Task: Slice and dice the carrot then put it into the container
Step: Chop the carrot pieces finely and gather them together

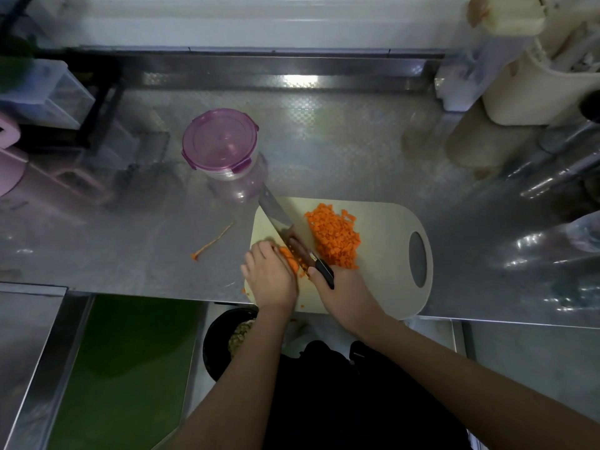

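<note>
A cream cutting board (383,228) lies at the steel counter's front edge. A heap of diced carrot (334,237) sits on its middle. My left hand (271,276) curls over a remaining carrot piece (290,257) at the board's left side. My right hand (341,289) grips the black handle of a large knife (281,222), whose blade rests against the carrot just right of my left fingers. A round clear container with a purple clip lid (220,143) stands closed behind the board, to the left.
A thin carrot tail (211,243) lies on the counter left of the board. Cream utensil holders (535,76) stand at the back right, pink and clear boxes (39,92) at the back left. A black bin (227,339) sits below the counter edge.
</note>
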`<state>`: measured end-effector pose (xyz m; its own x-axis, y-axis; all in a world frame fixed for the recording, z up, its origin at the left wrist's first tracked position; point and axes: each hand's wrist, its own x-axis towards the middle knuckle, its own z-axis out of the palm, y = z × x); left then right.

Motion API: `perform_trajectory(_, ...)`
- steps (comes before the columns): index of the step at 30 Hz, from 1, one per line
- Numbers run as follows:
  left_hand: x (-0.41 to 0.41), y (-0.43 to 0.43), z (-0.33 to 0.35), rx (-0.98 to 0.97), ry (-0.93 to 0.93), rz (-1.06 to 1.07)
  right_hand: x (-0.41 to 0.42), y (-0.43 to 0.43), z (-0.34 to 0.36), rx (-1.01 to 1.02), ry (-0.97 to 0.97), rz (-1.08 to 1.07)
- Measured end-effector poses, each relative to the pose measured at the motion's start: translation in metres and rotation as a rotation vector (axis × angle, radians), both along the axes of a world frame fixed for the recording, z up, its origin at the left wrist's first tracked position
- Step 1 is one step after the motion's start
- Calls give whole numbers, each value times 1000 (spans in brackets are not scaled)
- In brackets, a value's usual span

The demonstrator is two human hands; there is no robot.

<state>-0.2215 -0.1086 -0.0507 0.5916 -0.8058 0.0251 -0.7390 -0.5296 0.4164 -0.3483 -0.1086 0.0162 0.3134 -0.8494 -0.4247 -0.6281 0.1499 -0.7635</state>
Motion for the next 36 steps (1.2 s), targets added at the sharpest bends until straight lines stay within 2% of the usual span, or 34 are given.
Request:
perform_trajectory(8,-8,-4,-2,60,8,94,-3,7,2,-21,45,25)
perform_trajectory(17,-8,-4,0,7,-7,87,0,7,-4,-48,121,97)
perform_trajectory(22,-5,-5,-4,107,-2,74,2,4,-6,-2,156,116)
perform_trajectory(30,-6,-6,-8,54,-40,75,11,-5,-6,23,183,132)
perform_trajectory(36,-6,-4,1,113,13,53,24,-13,-6,67,184,138)
